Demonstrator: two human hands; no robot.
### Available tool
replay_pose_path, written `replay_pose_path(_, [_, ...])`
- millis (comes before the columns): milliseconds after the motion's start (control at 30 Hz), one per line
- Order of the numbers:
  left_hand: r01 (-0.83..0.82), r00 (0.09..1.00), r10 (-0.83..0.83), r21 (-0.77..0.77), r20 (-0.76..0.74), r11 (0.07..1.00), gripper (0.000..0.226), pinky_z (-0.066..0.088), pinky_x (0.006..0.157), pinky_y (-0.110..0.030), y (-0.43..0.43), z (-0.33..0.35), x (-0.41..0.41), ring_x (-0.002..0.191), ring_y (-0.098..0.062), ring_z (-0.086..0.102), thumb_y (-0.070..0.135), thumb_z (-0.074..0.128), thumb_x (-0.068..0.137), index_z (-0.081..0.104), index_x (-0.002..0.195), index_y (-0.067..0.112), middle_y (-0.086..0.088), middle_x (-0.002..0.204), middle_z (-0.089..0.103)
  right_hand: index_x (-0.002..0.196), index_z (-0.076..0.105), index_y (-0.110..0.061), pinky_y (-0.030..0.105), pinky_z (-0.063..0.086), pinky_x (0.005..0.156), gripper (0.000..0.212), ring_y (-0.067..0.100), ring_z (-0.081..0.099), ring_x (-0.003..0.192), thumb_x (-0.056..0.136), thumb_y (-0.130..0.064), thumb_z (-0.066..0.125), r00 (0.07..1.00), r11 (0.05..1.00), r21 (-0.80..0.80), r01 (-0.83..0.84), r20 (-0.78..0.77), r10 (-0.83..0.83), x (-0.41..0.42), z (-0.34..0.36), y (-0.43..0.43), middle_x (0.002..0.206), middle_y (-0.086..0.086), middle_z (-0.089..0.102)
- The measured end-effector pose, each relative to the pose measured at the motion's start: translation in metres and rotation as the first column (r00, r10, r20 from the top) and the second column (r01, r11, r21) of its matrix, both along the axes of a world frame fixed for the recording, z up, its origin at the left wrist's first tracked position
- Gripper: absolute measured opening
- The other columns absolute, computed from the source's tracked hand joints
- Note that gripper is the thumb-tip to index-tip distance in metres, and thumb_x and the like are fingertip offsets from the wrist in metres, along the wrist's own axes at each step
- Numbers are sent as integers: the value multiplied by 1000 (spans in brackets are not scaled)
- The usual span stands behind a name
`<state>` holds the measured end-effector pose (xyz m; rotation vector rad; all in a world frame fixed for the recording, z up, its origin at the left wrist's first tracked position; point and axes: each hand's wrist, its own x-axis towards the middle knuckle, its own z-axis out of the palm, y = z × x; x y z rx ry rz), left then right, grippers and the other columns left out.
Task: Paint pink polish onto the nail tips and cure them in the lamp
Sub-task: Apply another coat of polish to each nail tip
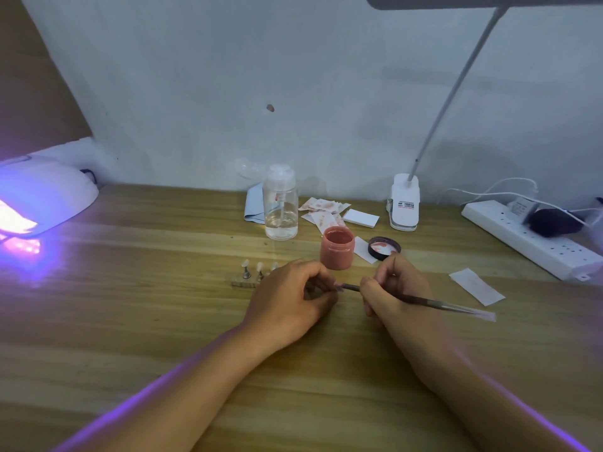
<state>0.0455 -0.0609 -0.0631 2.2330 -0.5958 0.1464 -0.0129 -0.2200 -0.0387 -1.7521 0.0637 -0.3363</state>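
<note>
Pale grey-blue wall (293, 76) behind; streaked light-wood tabletop (163, 321) under both forearms. White domed curing lamp (49, 194), glowing violet, well to the left of left hand (287, 298). White power strip (528, 243) far to the right of right hand (394, 295). Open pink polish jar (337, 252) just beyond the gap between the hands. Left fingers curled, pinching small pale nail tip (339, 287). Right hand clamped round thin dark brush (434, 303), whose front end meets the tip.
</note>
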Motion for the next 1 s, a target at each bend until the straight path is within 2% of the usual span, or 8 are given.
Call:
replay_pose_path(333, [-5,1000,5,13,10,1000,22,34,59,-11,0,-1,1,76,10,55,36,76,81,60,74,50,25,82,64,82,45,2,19,34,44,15,9,44,47,86,2,59,1000,1000,7,-23,5,23,0,0,1,56,8,54])
replay_pose_path(600, [4,1000,-4,20,16,1000,24,36,57,-10,0,-1,1,77,11,56,35,76,81,60,73,51,32,85,61,79,43,1,17,31,42,15,8,39,44,83,4,58,1000,1000,6,15,18,-15,1,0,0,55,8,49])
replay_pose_path(733, [8,1000,-8,15,4,1000,20,37,60,-9,0,-1,1,75,12,55,34,75,81,62,76,48,31,84,63,82,42,2,17,34,43,15,8,44,45,89,1,56,994,992,104,74,76,-82,-2,1,-3,56,9,53])
replay_pose_path(833, [8,1000,-8,3,-18,1000,16,37,59,-11,1,-1,1,72,11,55,34,75,81,64,78,46,35,85,62,83,42,6,21,33,41,17,13,43,45,91,0,55,995,984,164,72,53,-81,-2,3,-5,55,8,59])
replay_pose_path(1000, [2,999,-2,-6,-44,1000,16,34,57,-17,1,-2,1,64,8,53,37,75,80,63,76,45,33,80,60,80,40,10,25,36,44,17,15,45,46,83,3,55,998,989,136,61,-19,-59,-1,2,-4,53,12,62])
